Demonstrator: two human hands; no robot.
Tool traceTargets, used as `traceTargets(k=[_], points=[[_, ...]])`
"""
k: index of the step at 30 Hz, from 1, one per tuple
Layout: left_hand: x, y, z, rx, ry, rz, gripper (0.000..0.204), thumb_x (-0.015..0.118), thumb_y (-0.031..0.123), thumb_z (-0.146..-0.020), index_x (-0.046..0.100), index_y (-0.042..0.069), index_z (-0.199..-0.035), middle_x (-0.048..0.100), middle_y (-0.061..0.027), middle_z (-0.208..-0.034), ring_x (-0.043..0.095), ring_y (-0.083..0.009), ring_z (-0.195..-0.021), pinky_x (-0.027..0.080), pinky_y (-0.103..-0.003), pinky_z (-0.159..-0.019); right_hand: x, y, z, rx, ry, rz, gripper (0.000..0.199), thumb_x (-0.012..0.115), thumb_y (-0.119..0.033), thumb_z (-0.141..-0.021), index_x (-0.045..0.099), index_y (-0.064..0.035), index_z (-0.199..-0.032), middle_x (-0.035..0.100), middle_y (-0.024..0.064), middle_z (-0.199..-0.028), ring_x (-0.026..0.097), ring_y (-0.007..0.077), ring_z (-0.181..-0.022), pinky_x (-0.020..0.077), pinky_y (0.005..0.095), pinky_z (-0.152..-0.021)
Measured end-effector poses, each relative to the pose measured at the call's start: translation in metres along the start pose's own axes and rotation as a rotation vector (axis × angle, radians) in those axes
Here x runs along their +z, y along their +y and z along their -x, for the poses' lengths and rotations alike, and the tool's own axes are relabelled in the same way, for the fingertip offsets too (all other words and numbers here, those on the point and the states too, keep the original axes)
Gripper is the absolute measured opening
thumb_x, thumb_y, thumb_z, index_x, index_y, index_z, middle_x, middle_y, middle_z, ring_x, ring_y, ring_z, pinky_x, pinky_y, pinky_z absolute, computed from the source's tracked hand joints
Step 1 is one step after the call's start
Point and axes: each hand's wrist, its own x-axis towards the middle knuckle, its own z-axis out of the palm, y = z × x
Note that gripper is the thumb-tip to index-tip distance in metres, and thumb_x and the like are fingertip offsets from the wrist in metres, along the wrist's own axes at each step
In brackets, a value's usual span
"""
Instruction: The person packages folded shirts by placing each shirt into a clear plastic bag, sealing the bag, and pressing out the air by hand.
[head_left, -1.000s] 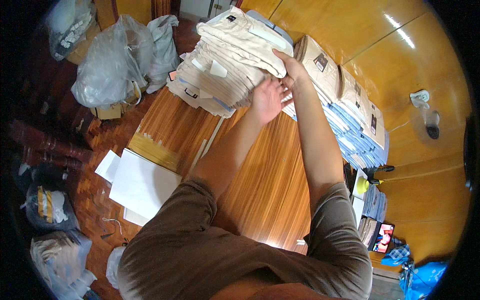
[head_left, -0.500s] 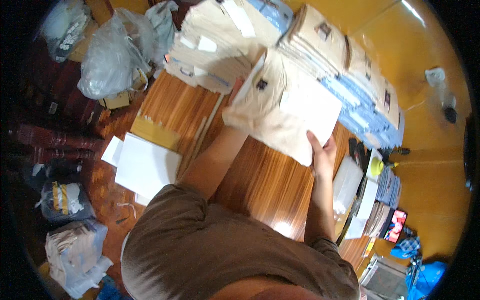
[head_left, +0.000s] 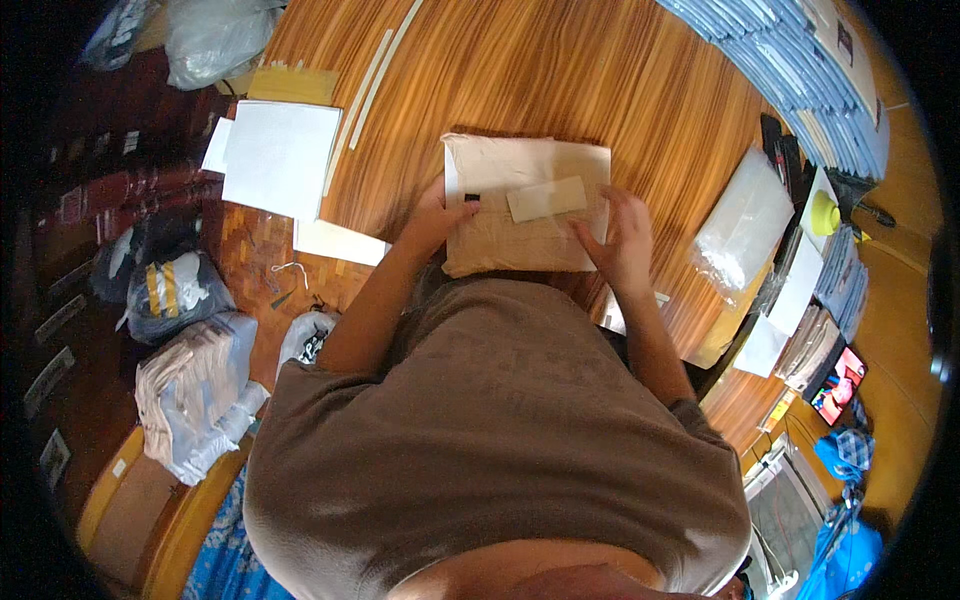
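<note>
A folded beige garment (head_left: 490, 245) lies close in front of my body at the wooden table's near edge. White board or paper shows at its left and right sides. On top are a pale rectangular tag (head_left: 547, 200) and a small black label (head_left: 472, 198). My left hand (head_left: 428, 218) grips the left edge, thumb on top and fingers partly hidden beneath. At the right edge, my right hand (head_left: 625, 240) has thumb and fingers apart, the thumb tip at the cloth. Whether it touches is hard to tell.
White sheets (head_left: 278, 155) and thin strips (head_left: 358, 90) lie on the left. Stacked blue folded garments (head_left: 800, 80) rise at the far right. Plastic sleeves (head_left: 742, 225), a yellow-green object (head_left: 825, 213) and a lit screen (head_left: 838, 386) line the right side. Bagged bundles (head_left: 200, 390) sit at the left.
The beige garment has come from beside the far stacks to near my body and now lies level. My right fingers have spread from their hold. The view has tilted down toward me.
</note>
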Motion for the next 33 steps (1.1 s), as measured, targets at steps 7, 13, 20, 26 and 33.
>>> traceTargets(k=[7,13,20,26,33], points=[[0.005,0.001,0.008,0.143,0.011,0.066,0.055,0.071,-0.003,-0.092,0.052,0.003,-0.143,0.07,-0.0065,-0.124,0.067,-0.0164,-0.112,0.055,-0.035,-0.096,0.042,0.032,-0.056,-0.769,-0.082,0.055,0.032,0.072,-0.029,-0.093,0.067,-0.009,-0.118,0.069,0.0083,-0.122,0.063,0.0286,-0.12,0.0478,0.0424,-0.108],[0.008,-0.001,0.008,0.093,0.004,0.14,0.056,0.069,-0.005,-0.092,0.052,0.003,-0.145,0.07,-0.0096,-0.127,0.069,-0.0191,-0.113,0.057,-0.036,-0.098,0.026,0.022,-0.043,-0.33,-0.356,0.009,0.031,0.066,-0.039,-0.097,0.067,-0.0091,-0.106,0.073,0.005,-0.106,0.068,0.0292,-0.11,0.0557,0.0461,-0.09],[0.01,0.006,0.014,0.102,-0.011,0.129,0.055,0.068,-0.006,-0.093,0.051,0.001,-0.144,0.07,-0.0125,-0.127,0.069,-0.0215,-0.114,0.059,-0.037,-0.098,0.001,0.028,-0.016,0.061,-0.016,0.25,0.061,0.079,-0.052,-0.086,0.065,-0.0041,-0.121,0.074,0.0145,-0.102,0.072,0.0361,-0.096,0.0572,0.0465,-0.086],[0.031,-0.011,0.022,0.205,0.194,0.095,0.042,0.067,-0.006,-0.093,0.056,0.001,-0.133,0.071,-0.0122,-0.12,0.07,-0.0201,-0.107,0.058,-0.036,-0.092,0.043,0.085,-0.017,0.32,-0.26,-0.453,0.065,0.081,-0.039,-0.084,0.061,-0.0002,-0.133,0.074,0.0249,-0.116,0.072,0.0397,-0.108,0.0566,0.0466,-0.093],[0.035,-0.05,0.12,-0.084,0.177,-0.167,0.021,0.071,0.007,-0.097,0.064,-0.002,-0.115,0.07,-0.008,-0.092,0.069,-0.0146,-0.075,0.057,-0.03,-0.061,0.027,0.079,-0.018,0.021,0.429,0.171,0.048,0.077,-0.031,-0.091,0.064,0.0005,-0.125,0.073,0.0228,-0.1,0.071,0.0407,-0.098,0.0572,0.0462,-0.089]])
